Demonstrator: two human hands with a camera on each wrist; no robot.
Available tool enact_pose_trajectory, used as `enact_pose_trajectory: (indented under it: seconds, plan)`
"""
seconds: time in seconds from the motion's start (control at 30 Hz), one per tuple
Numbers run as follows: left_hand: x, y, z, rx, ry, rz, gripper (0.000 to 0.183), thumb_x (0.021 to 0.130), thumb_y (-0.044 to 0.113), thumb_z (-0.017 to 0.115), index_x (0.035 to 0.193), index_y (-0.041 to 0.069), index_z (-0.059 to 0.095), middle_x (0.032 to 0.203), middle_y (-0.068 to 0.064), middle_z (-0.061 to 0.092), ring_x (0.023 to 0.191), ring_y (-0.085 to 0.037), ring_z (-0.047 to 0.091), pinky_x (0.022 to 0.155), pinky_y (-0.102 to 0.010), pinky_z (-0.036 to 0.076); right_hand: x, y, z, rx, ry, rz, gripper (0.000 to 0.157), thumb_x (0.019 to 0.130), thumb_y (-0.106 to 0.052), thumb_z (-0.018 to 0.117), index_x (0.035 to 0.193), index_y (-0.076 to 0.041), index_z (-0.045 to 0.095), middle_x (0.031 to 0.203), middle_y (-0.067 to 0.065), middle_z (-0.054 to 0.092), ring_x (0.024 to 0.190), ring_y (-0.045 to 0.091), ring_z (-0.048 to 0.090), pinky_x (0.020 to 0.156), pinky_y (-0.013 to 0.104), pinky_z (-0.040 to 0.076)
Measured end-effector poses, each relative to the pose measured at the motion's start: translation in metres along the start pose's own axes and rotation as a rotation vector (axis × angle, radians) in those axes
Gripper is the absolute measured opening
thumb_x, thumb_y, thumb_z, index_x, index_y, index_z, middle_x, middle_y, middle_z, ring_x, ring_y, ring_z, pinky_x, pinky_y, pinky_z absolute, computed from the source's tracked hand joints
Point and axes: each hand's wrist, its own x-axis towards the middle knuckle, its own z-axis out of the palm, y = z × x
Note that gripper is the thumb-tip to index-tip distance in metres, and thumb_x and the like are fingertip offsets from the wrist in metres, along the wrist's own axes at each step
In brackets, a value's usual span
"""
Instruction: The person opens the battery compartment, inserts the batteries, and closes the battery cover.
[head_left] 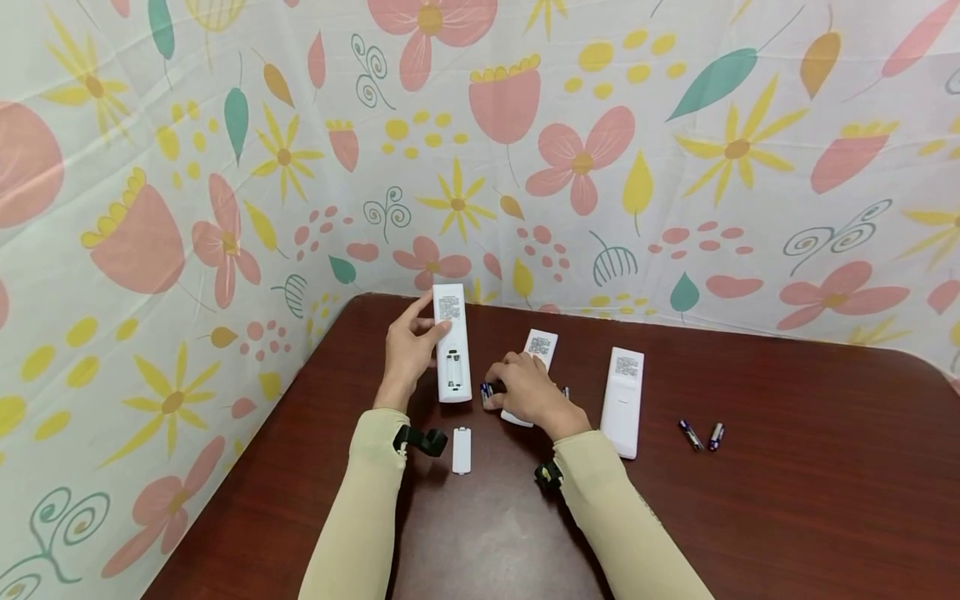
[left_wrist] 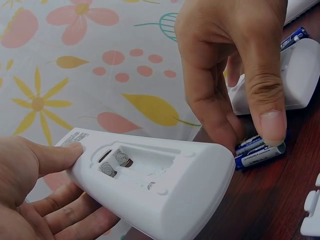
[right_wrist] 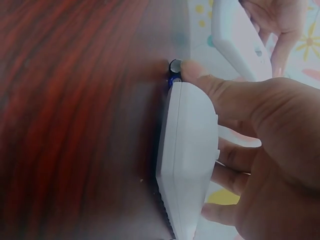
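Observation:
My left hand (head_left: 408, 350) grips a white remote control (head_left: 452, 367), its back facing up and the battery slot bare. Springs (left_wrist: 121, 157) show inside that slot. Beside it, my right hand (head_left: 527, 389) pinches two blue batteries (left_wrist: 260, 154) between thumb and forefinger, low at the tabletop. A second white remote (head_left: 541, 346) lies under the right hand, partly hidden by it; in the right wrist view this remote (right_wrist: 192, 145) stands close below the fingers. The loose battery cover (head_left: 462, 451) lies on the table nearer the body.
A third white remote (head_left: 622, 400) rests right of the right hand. Farther right lie two more batteries, one (head_left: 691, 435) slanted and another (head_left: 717, 437) close by. Another battery end (head_left: 566, 392) peeks out beside the right wrist. A flowered cloth (head_left: 480, 167) hangs behind the dark wooden table (head_left: 810, 500).

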Motion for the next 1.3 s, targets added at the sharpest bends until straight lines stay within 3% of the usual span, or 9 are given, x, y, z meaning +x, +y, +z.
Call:
enact_pose_trajectory:
  seconds: [0.27,0.57,0.83,1.03,1.3]
  plan:
    - [0.0,0.0,-0.001,0.004,0.004,-0.009,0.06,0.102,0.016,0.076,0.155,0.035,0.058,0.114,-0.012,0.066,0.083,-0.03,0.072,0.061,-0.044,0.064,0.004,0.0,0.0,0.033,0.015,0.027,0.036,0.083,-0.025,0.094,0.104,-0.008,0.071,0.098,0.001,0.067,0.099,0.026,0.063,0.101,0.052,0.047]
    - [0.0,-0.001,-0.001,0.008,0.007,0.002,0.059,0.102,0.016,0.076,0.156,0.033,0.058,0.113,-0.013,0.066,0.082,-0.03,0.072,0.058,-0.04,0.063,0.002,-0.001,-0.001,0.045,0.047,0.027,0.03,0.086,-0.02,0.092,0.101,-0.009,0.069,0.085,-0.004,0.068,0.084,0.02,0.066,0.08,0.039,0.057]
    - [-0.001,-0.001,-0.001,0.005,0.009,0.001,0.06,0.101,0.017,0.077,0.156,0.033,0.058,0.113,-0.013,0.066,0.079,-0.029,0.071,0.06,-0.044,0.064,0.002,0.0,-0.001,0.105,0.081,0.032,0.019,0.094,-0.013,0.084,0.102,-0.01,0.067,0.085,-0.004,0.073,0.086,0.019,0.07,0.082,0.04,0.058]
    - [-0.001,0.0,-0.001,0.006,0.005,0.004,0.06,0.102,0.017,0.077,0.156,0.032,0.057,0.114,-0.013,0.066,0.081,-0.029,0.071,0.065,-0.05,0.064,0.001,-0.001,-0.005,0.196,0.173,-0.013,0.015,0.097,-0.008,0.079,0.106,-0.009,0.067,0.093,0.0,0.073,0.087,0.019,0.07,0.08,0.041,0.057]
    - [0.0,0.0,0.001,-0.015,0.014,-0.01,0.059,0.101,0.017,0.077,0.154,0.036,0.059,0.114,-0.012,0.068,0.083,-0.029,0.072,0.057,-0.036,0.063,0.001,-0.006,-0.011,0.27,0.262,-0.037,0.014,0.101,-0.009,0.075,0.113,-0.008,0.068,0.105,0.003,0.071,0.097,0.023,0.07,0.086,0.042,0.057]
